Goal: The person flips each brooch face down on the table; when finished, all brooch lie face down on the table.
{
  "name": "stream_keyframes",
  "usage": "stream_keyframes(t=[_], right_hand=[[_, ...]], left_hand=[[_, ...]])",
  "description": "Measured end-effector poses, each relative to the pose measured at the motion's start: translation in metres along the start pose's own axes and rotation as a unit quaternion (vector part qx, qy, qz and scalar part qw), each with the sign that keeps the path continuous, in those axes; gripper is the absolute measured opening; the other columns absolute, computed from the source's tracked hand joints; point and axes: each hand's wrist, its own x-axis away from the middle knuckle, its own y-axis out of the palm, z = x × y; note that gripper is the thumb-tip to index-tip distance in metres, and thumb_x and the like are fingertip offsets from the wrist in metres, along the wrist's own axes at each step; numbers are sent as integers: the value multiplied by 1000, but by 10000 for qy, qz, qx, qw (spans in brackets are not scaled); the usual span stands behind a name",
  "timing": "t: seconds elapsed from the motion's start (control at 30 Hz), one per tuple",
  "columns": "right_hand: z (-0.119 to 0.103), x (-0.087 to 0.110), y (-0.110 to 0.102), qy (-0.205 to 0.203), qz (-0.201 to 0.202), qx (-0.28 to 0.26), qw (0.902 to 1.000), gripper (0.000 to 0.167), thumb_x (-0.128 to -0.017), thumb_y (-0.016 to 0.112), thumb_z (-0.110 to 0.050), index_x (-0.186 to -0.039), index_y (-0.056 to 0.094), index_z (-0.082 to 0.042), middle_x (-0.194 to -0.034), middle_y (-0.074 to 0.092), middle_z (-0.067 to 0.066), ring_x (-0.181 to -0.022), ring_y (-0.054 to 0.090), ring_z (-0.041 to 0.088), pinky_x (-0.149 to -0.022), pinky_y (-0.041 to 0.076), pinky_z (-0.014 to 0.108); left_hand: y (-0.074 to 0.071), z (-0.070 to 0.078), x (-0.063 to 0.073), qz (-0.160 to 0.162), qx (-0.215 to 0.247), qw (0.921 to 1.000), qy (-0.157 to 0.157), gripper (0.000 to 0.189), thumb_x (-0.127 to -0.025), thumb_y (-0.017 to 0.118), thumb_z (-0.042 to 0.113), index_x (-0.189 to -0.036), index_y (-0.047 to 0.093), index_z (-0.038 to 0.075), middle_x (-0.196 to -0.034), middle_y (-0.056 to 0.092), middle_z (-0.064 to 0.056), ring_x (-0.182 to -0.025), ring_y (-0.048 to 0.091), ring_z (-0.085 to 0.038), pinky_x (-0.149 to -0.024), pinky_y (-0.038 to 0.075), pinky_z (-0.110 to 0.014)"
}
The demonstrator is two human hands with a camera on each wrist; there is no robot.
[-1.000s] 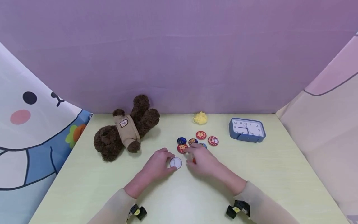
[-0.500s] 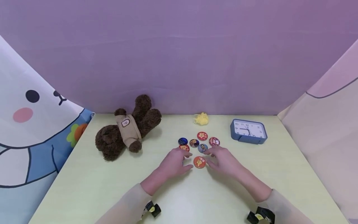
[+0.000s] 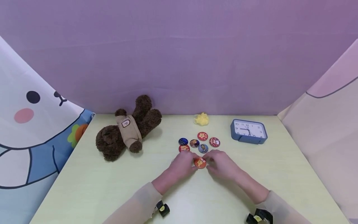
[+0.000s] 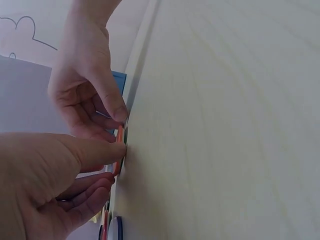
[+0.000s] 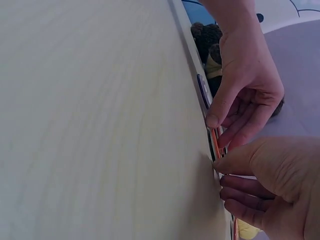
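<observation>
An orange button badge [image 3: 200,163] with a yellow picture lies face up at the near side of a badge group. My left hand [image 3: 183,165] pinches its left edge, thumb nearest me and fingers at the far side. At its right edge my right hand [image 3: 223,165] holds it the same way, fingertips close to the left hand's. Both wrist views show the orange edge between the two thumbs. Another badge [image 5: 204,91], dark-rimmed and pale-backed, lies beside my left hand, mostly hidden by it in the head view.
Beyond the hands lie several badges, among them a dark blue one [image 3: 183,141], a light blue one [image 3: 203,148] and a red one [image 3: 214,142]. A brown teddy bear [image 3: 129,130] lies left, a yellow fuzzy ball [image 3: 201,119] at the back, a blue clock [image 3: 249,131] right.
My left hand has left the white-backed badge and moved right to the orange badge. My right hand has shifted right, uncovering the orange and light blue badges, and closed on the orange one's edge.
</observation>
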Motion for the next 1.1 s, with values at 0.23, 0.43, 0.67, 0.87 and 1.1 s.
stream_keyframes(t=[0.23,0.43,0.67,0.87,1.1], right_hand=[[3,0,3,-88,246,-206,9994,25,-84,79,3,-107,79,-8,-98,78,3,-89,72,14,-80,62,27],[4,-1,0,210,603,-435,9970,12,-92,79,-2,-99,78,-11,-89,77,-1,-78,68,5,-72,60,21],[2,-4,-5,381,549,-655,9956,11,-95,76,-4,-105,77,-8,-88,76,0,-75,64,2,-68,58,19],[2,-5,-6,396,483,-942,9936,17,-96,73,-2,-112,71,-10,-86,72,-2,-75,64,4,-69,58,20],[0,-5,-6,354,379,-1162,9919,21,-96,72,-1,-114,68,-10,-86,70,-1,-75,63,6,-70,58,21]], left_hand=[[0,0,0,195,25,9995,248,23,-93,84,22,-112,83,10,-96,83,-3,-80,72,-10,-75,58,-18],[-3,2,3,641,256,9967,438,14,-99,76,16,-109,83,9,-96,83,-5,-77,74,-9,-69,56,-12],[-9,3,5,961,446,9936,398,28,-99,75,16,-126,76,6,-101,83,-11,-72,74,-11,-62,54,-10],[-14,3,8,943,602,9922,542,39,-93,84,20,-130,75,10,-101,82,-7,-77,73,-9,-70,54,-10],[-12,-1,9,839,657,9932,470,41,-92,85,26,-130,76,14,-100,82,-4,-78,70,-8,-72,53,-11]])
